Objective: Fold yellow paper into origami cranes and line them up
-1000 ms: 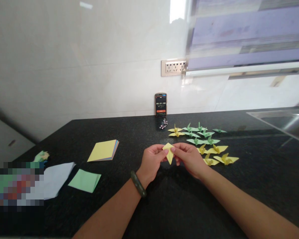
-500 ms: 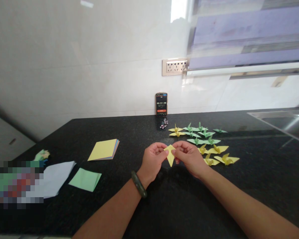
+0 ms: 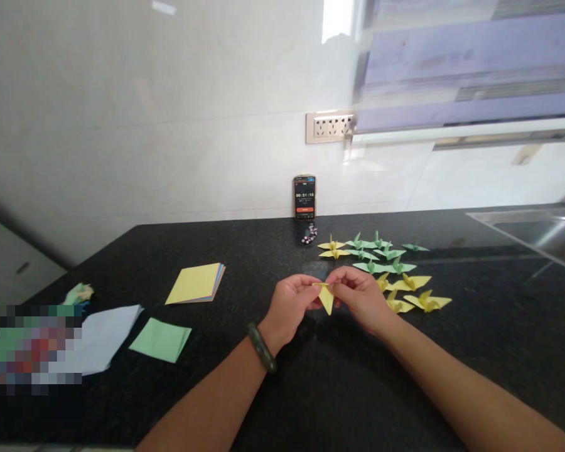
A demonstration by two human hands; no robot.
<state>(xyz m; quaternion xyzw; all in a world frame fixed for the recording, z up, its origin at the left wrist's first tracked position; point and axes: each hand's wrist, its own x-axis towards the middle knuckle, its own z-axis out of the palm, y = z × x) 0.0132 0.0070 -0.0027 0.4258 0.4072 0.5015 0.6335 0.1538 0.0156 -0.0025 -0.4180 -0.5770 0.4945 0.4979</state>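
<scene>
A small folded yellow paper piece (image 3: 326, 297) is held between both hands just above the black countertop (image 3: 311, 389). My left hand (image 3: 289, 306), with a dark bangle on its wrist, pinches the piece's left side. My right hand (image 3: 360, 297) pinches its right side, fingers pressed together. Just beyond my right hand lie several finished paper cranes, yellow ones (image 3: 417, 298) nearer and green ones (image 3: 379, 254) further back.
A stack of coloured paper squares (image 3: 196, 283) lies to the left, with a green sheet (image 3: 160, 339) and a pale blue sheet (image 3: 106, 336) nearer. A phone (image 3: 304, 197) showing a timer leans on the tiled wall. A steel sink (image 3: 537, 232) is at the far right.
The yellow piece looks narrower now, its top flattened between my fingertips. Both hands stayed in about the same place. The phone timer advanced.
</scene>
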